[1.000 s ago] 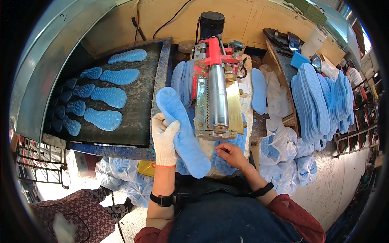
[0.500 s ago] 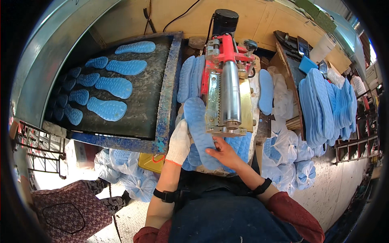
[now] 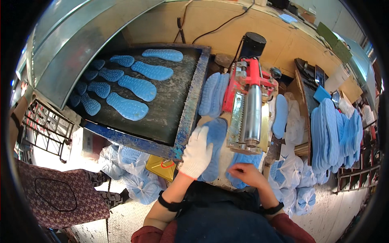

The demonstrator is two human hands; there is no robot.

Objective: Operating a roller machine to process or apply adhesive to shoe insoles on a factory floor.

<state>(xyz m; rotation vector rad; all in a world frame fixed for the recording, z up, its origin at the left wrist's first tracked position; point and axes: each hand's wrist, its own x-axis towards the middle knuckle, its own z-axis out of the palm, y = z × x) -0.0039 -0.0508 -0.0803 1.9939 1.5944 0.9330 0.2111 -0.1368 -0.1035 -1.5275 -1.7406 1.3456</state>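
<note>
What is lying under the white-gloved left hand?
The left hand in a white glove rests on a blue shoe insole beside the red roller machine. The insole's upper end shows; the glove covers its left edge, and what lies beneath the insole is hidden.

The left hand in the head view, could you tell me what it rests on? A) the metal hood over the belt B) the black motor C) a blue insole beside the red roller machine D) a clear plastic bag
C: the white-gloved left hand lies flat on a blue insole just left of the red roller machine.
</note>
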